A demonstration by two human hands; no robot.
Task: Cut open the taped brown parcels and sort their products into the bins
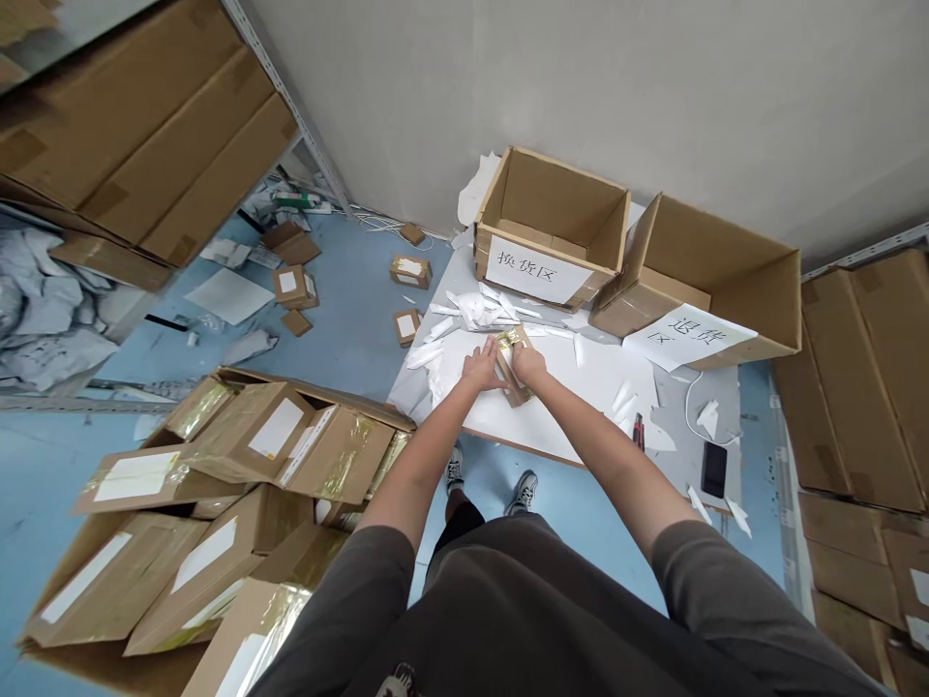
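A small cardboard box [519,395] with shiny clear tape and a white label lies on the white table [500,422]. My left hand [480,368] rests against the box's left side, thumb and fingers spread. My right hand [528,364] is closed over the right part of the box; its fingers are curled, and whatever they grip is hidden. Torn white paper strips [475,310] lie just beyond the box. A red-and-black utility knife [639,432] lies on the table to the right of my right hand.
Two open cartons with handwritten signs, a left carton [550,269] and a right carton [769,324], stand along the table's back. A phone [714,470] lies at the right. A large carton [65,571] of taped boxes stands left. Small boxes [295,286] lie on the floor.
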